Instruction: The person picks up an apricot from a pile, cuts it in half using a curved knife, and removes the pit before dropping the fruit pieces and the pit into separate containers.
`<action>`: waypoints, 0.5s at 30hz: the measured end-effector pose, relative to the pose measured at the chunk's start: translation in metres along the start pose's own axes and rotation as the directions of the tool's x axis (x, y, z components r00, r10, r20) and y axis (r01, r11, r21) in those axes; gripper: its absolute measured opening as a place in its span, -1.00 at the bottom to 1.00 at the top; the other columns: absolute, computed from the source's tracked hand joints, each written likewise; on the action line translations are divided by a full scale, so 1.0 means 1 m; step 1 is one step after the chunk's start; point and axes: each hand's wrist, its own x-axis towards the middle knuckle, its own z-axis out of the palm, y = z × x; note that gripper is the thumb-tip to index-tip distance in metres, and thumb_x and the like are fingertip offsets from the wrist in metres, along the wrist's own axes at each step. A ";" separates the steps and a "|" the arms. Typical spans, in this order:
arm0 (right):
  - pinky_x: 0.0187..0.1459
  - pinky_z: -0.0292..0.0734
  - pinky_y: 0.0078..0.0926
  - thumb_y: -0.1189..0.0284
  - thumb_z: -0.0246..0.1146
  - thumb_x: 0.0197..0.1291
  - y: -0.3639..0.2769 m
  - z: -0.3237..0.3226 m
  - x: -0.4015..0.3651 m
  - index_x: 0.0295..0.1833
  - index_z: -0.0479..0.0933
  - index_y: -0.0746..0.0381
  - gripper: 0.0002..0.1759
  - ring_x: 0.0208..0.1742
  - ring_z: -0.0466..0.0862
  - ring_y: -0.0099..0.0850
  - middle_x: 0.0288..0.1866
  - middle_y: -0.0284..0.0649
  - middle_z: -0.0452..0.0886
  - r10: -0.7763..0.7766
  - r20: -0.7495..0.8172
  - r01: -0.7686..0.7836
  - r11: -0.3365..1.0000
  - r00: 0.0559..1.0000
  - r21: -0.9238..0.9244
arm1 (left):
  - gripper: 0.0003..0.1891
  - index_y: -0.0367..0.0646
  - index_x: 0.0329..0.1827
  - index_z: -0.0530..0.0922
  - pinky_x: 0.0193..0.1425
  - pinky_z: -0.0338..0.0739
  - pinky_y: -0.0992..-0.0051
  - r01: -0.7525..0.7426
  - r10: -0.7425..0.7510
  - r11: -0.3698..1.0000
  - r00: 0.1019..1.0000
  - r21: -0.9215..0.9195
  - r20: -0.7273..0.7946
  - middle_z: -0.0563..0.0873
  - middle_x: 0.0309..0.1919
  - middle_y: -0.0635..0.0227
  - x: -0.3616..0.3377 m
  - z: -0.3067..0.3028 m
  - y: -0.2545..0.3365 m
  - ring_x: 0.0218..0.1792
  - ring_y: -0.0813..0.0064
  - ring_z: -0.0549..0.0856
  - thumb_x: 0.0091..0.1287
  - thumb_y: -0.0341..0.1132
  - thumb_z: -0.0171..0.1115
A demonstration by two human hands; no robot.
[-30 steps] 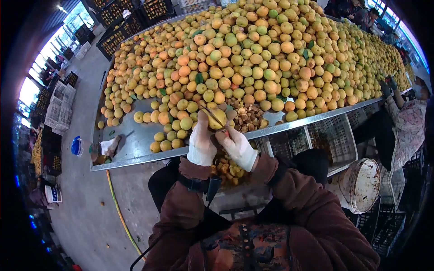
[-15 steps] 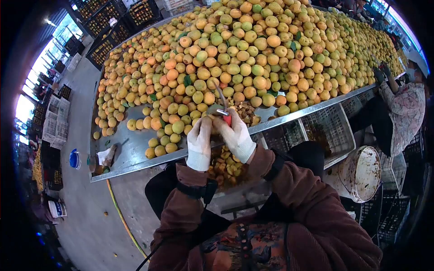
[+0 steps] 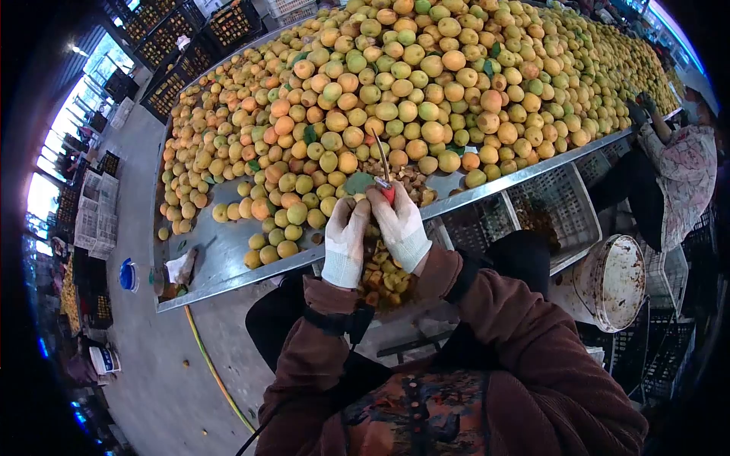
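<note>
My right hand [image 3: 399, 226], in a white glove, is closed round the red handle of a curved knife [image 3: 385, 171], its thin blade pointing up. Close beside it, my left hand [image 3: 346, 239], also gloved, has its fingers pressed together at the tips; what they hold is too small to make out. A green leaf [image 3: 359, 183] shows just beyond the fingertips. Behind both hands, yellow-orange fruits [image 3: 327, 142] are heaped on a metal table [image 3: 220, 243]. Cut fruit pieces [image 3: 384, 277] lie below my hands, with more scraps [image 3: 411, 182] on the table edge.
White crates [image 3: 559, 213] stand under the table's right side, near a rusty white bucket [image 3: 620, 281]. Another person [image 3: 677, 175] sits at the far right. A whitish cloth [image 3: 181, 267] lies at the table's left corner, and a yellow hose [image 3: 213, 365] runs along the floor.
My left hand has moved slightly right and down. The knife has shifted a little to the right, its blade more upright. The whole view has shifted slightly.
</note>
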 end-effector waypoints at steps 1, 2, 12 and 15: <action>-0.39 0.48 -0.26 0.51 0.20 0.15 -0.002 0.000 -0.002 0.06 0.44 0.23 -0.67 -0.38 0.54 -0.08 -0.22 -0.03 0.43 0.120 0.042 -0.125 0.984 0.992 0.130 | -0.74 -0.28 -0.12 0.46 -0.30 0.34 0.62 -0.062 0.061 0.987 0.998 0.149 0.009 0.51 -0.33 0.46 0.000 -0.003 0.002 -0.35 0.66 0.40 0.42 -0.21 0.12; -0.37 0.49 -0.22 0.53 0.21 0.10 -0.003 0.001 -0.003 0.09 0.45 0.23 -0.62 -0.37 0.54 0.00 -0.18 0.04 0.41 0.233 0.098 -0.251 0.935 0.968 0.251 | -0.75 -0.28 -0.15 0.46 -0.29 0.35 0.63 -0.123 0.120 0.948 0.992 0.294 0.028 0.51 -0.36 0.47 0.000 -0.004 0.005 -0.36 0.66 0.40 0.43 -0.21 0.11; -0.71 0.18 -0.56 0.16 0.17 0.30 -0.010 -0.045 0.022 -0.17 0.44 0.18 -0.71 -0.76 0.27 -0.59 -0.61 -0.42 0.37 0.711 0.433 -0.655 0.050 0.554 0.754 | -0.82 -0.27 -0.18 0.50 -0.36 0.34 0.62 -0.086 0.091 0.976 0.996 0.200 -0.017 0.54 -0.45 0.48 0.007 0.001 0.022 -0.44 0.69 0.42 0.33 -0.31 0.19; -0.65 0.22 -0.58 0.15 0.17 0.30 -0.016 -0.054 0.021 -0.10 0.46 0.23 -0.66 -0.68 0.31 -0.61 -0.59 -0.41 0.38 0.766 0.433 -0.803 0.175 0.475 0.570 | -0.66 -0.29 0.12 0.52 -0.35 0.40 0.59 -0.206 0.224 0.940 0.974 0.271 -0.036 0.59 -0.40 0.43 0.048 -0.016 0.005 -0.43 0.65 0.49 0.35 -0.30 0.17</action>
